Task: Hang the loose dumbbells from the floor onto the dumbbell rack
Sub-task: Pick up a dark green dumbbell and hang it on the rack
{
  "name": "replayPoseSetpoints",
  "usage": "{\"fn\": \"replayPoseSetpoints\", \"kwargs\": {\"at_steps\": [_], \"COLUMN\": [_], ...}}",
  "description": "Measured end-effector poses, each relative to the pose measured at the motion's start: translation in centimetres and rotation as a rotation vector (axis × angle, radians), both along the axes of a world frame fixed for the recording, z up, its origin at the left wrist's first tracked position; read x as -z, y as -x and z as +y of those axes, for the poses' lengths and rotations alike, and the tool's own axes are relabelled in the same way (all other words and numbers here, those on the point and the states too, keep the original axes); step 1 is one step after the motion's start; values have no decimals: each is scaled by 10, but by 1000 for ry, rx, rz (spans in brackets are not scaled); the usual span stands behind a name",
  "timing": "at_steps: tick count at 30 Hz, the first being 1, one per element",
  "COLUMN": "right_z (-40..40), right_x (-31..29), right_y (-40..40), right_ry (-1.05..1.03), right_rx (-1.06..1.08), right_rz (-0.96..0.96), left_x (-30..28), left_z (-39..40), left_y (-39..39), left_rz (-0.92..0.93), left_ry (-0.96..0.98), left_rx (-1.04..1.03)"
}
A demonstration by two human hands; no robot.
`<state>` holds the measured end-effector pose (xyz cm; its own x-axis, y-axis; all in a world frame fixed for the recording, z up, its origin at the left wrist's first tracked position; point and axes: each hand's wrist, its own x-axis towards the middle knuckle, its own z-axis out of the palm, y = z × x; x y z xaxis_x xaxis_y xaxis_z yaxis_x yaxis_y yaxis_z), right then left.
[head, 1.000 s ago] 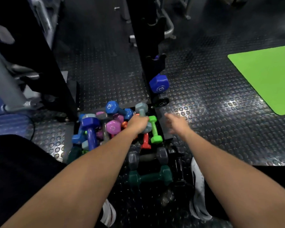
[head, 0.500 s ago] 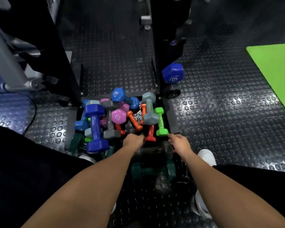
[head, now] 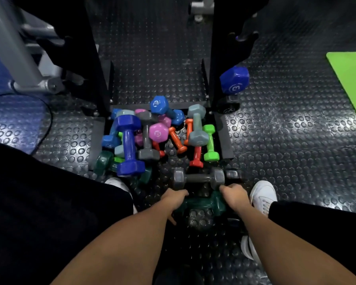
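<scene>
Two hands have come down to the near dumbbells.
Left hand and right hand grip the dark green dumbbell; lifting comes next.

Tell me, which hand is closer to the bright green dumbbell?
Right. The right hand sits below the bright green dumbbell, slightly to its right. The left hand is farther, below and to its left.
</scene>
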<state>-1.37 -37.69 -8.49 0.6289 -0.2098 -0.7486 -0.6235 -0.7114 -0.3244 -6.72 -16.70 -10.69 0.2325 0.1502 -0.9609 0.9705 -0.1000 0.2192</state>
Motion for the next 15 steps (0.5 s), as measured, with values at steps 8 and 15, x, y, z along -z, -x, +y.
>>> {"fn": "replayPoseSetpoints", "kwargs": {"at_steps": [8, 15], "right_z": [9, 5], "right_x": [18, 16], "right_y": [21, 11], "right_ry": [6, -11], "right_rx": [-113, -138], "right_rz": [180, 154], "left_x": [36, 44], "left_z": [-5, -6], "left_y": [11, 11], "left_rz": [-79, -60], "left_ry": [30, 5], "left_rx": [-137, -93]}}
